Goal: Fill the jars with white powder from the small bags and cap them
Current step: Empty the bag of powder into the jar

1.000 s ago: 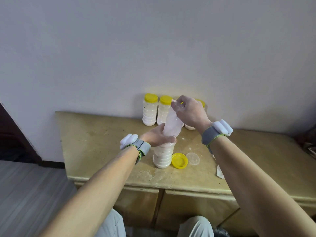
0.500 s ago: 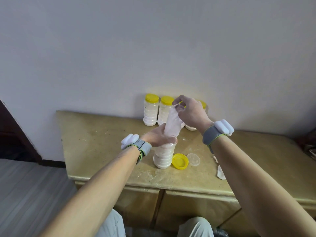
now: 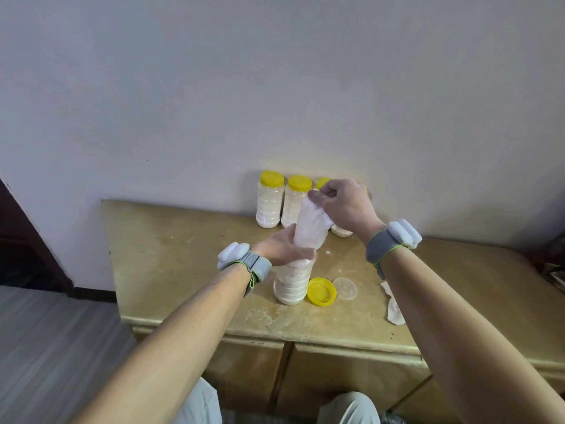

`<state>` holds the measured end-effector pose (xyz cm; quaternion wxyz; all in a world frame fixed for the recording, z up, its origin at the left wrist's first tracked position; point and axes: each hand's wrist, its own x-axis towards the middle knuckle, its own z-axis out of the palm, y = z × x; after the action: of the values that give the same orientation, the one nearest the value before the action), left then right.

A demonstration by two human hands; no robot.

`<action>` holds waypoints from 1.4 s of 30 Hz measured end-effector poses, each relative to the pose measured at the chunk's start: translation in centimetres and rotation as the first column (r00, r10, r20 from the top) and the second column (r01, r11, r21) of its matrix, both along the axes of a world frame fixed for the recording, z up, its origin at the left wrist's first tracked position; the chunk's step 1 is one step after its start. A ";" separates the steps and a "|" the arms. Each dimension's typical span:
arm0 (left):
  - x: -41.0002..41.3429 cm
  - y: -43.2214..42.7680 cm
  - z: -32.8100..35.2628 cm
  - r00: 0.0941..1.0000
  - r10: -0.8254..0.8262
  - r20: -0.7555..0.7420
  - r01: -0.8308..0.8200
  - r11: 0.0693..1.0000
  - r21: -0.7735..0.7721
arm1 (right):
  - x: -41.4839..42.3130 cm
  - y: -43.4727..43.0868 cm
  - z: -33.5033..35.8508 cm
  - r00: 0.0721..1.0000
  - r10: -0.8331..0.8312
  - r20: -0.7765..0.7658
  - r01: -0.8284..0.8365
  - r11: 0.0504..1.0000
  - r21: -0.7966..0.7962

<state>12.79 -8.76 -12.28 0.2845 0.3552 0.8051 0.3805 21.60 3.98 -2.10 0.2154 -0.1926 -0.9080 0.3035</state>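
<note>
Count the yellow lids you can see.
4. Leftmost capped lid; second lid beside it; third lid partly behind the right hand; loose lid beside the open jar. The hand may hide more.

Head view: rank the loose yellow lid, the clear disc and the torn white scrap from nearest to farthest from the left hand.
1. Yellow lid: on the table, just right of the open jar that the left hand grips.
2. Clear disc: right of the lid, flat on the table.
3. Torn white scrap: farthest right, toward the front edge.
</note>
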 end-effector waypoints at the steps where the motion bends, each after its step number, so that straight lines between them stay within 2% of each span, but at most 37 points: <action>1: 0.0 0.0 0.0 1.000 0.003 0.000 -0.003 1.000 -0.002 | 0.0 0.0 0.1 1.000 -0.008 -0.004 0.008 1.000 0.013; 4: 0.0 0.0 0.0 1.000 0.017 0.002 -0.017 1.000 -0.008 | -0.1 0.0 0.1 1.000 0.018 -0.006 -0.017 0.999 0.047; 9: 0.1 -0.1 0.2 1.000 0.004 0.007 -0.004 1.000 0.002 | -0.6 0.1 -0.2 1.000 0.012 0.001 -0.012 0.999 -0.037; 13: 0.2 -0.1 0.2 1.000 0.022 0.011 -0.022 1.000 -0.007 | -0.7 -0.2 0.0 1.000 -0.016 0.009 0.015 0.998 0.057; 20: 0.2 -0.1 0.3 0.999 0.031 0.010 -0.031 0.999 -0.020 | -0.5 -0.5 0.3 1.000 0.021 -0.008 -0.021 1.000 0.015; 25: 0.1 -0.1 0.3 1.000 0.021 0.004 -0.021 1.000 -0.023 | -0.8 -0.6 0.0 1.000 -0.007 -0.006 0.007 0.998 0.063; 34: 0.3 -0.2 0.8 0.998 -0.033 0.052 0.031 0.999 0.027 | -1.0 -0.5 0.2 0.999 -0.001 -0.038 0.001 1.000 -0.007; 36: 0.0 -0.6 1.5 0.987 0.012 0.160 -0.021 0.998 0.053 | -0.9 -0.3 0.2 0.999 0.015 -0.031 -0.016 0.999 -0.029; 39: -1.5 -1.5 3.7 0.908 0.154 0.390 -0.246 0.948 0.200 | -0.6 0.0 0.2 0.998 0.069 0.008 -0.068 0.991 -0.114; 41: -2.4 -2.0 5.6 0.884 0.212 0.417 -0.356 0.883 0.306 | -0.5 0.1 0.1 0.996 0.088 0.019 -0.084 0.986 -0.145; 42: -2.8 -2.1 6.4 0.898 0.242 0.367 -0.371 0.866 0.336 | -0.4 0.1 0.1 0.996 0.091 0.021 -0.086 0.984 -0.157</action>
<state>10.00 -10.87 -5.85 0.2652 0.2062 0.7018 0.6282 21.16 4.10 -1.97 0.1734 -0.1725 -0.8921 0.3800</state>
